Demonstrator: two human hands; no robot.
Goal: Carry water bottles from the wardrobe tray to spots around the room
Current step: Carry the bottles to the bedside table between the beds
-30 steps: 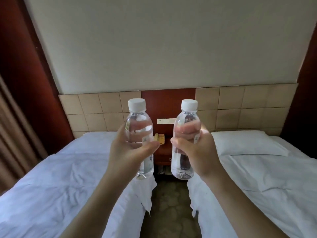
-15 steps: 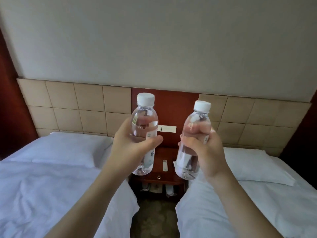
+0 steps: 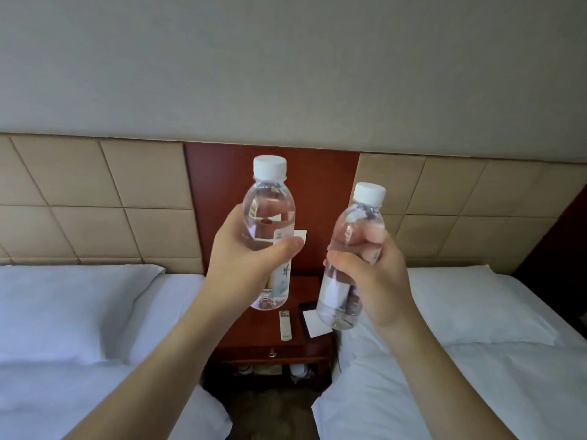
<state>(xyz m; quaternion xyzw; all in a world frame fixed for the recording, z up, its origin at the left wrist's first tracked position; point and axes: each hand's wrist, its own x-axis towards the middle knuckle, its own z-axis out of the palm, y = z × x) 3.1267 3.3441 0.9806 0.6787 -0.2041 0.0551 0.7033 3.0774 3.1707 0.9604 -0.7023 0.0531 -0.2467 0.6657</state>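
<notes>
With both arms stretched out ahead of us, we have our left hand (image 3: 244,265) wrapped around the middle of one water bottle (image 3: 269,217), thumb across the front and fingers curled behind, showing through the clear plastic. That bottle stands upright, white cap on top, its base hanging above the nightstand (image 3: 270,338). Our right hand (image 3: 371,281) grips the second bottle (image 3: 349,258) the same way, thumb in front, fingers curled round the far side; this one tilts a little, its cap leaning to the right, and sits lower than the first. The two bottles are near each other but apart.

Below them, on the reddish wooden nightstand, we see a white remote control (image 3: 285,325) lying flat, a white card (image 3: 316,323) just beside it, and a dark object behind the card, partly hidden by the right bottle. A small drawer knob shows on the front. White beds flank the nightstand, a pillow (image 3: 63,312) on the left bed and another pillow (image 3: 476,303) on the right. Behind runs a tan padded headboard (image 3: 95,201) with a red wooden panel between its halves.
</notes>
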